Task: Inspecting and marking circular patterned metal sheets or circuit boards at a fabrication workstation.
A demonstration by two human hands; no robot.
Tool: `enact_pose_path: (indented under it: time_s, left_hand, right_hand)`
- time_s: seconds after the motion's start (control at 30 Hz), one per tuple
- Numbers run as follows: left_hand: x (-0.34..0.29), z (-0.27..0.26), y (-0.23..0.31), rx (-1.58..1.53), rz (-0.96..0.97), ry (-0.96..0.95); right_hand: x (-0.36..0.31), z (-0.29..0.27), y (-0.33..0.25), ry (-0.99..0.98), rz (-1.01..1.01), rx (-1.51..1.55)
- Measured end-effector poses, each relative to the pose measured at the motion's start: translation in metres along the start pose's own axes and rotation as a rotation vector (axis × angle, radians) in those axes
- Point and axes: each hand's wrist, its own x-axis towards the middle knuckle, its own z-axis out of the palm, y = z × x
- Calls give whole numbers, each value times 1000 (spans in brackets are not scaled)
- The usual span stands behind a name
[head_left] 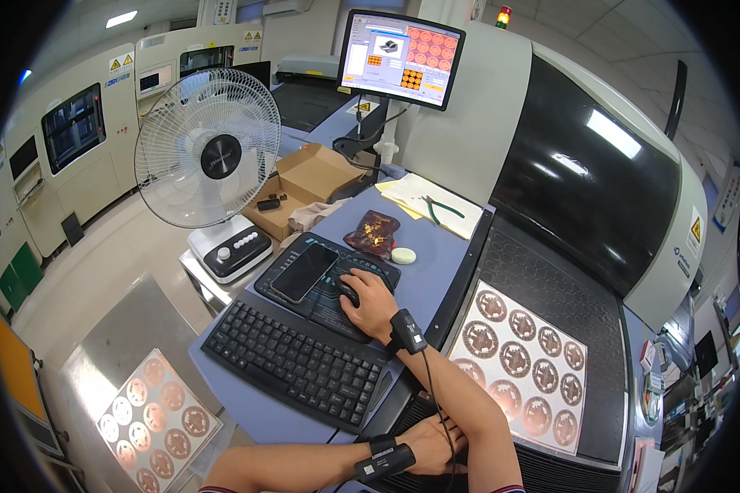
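Note:
My right hand (pixel 372 306) is closed over a black computer mouse (pixel 349 291) on a dark patterned mouse pad (pixel 329 311). Left of it, a black smartphone (pixel 304 274) lies on the pad. My left hand (pixel 432 444) is tucked under my right forearm near the lower edge; its fingers are mostly hidden. Both wrists wear black strapped devices, and a cable runs from the right one. In front of me sits a black keyboard (pixel 296 361). A panel with rows of round copper patterns (pixel 515 359) lies on the machine's black bed, right of my right forearm.
A monitor (pixel 400 57) stands behind the desk beside a large machine with a dark cover (pixel 592 172). Green-handled pliers (pixel 444 210), a dark pouch (pixel 373 233) and a pale oval object (pixel 403 255) lie beyond the mouse. At left are a fan (pixel 222 156), an open carton (pixel 312 177) and stacked copper-patterned panels (pixel 158 421).

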Motion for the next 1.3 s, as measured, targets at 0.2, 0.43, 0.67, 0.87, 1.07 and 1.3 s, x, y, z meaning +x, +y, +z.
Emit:
enact_pose_path:
  time_s: [0.2, 0.43, 0.67, 0.87, 1.07, 1.3]
  left_hand:
    - [2, -5, 0, 25, 8, 23]
    - [3, 1, -5, 22, 9, 33]
    - [-3, -6, -2, 19, 5, -25]
    - [2, -11, 1, 24, -9, -104]
    - [10, -28, -1, -1, -121, -335]
    - [28, -42, 9, 50, -69, -241]
  right_hand:
    - [5, -1, 1, 7, -17, -3]
    - [5, 0, 7, -2, -15, -10]
    - [4, 5, 0, 20, -19, 11]
    - [0, 3, 4, 30, -18, 17]
    - [5, 19, 10, 131, -48, 95]
    - [-4, -92, -21, 464, 23, 190]
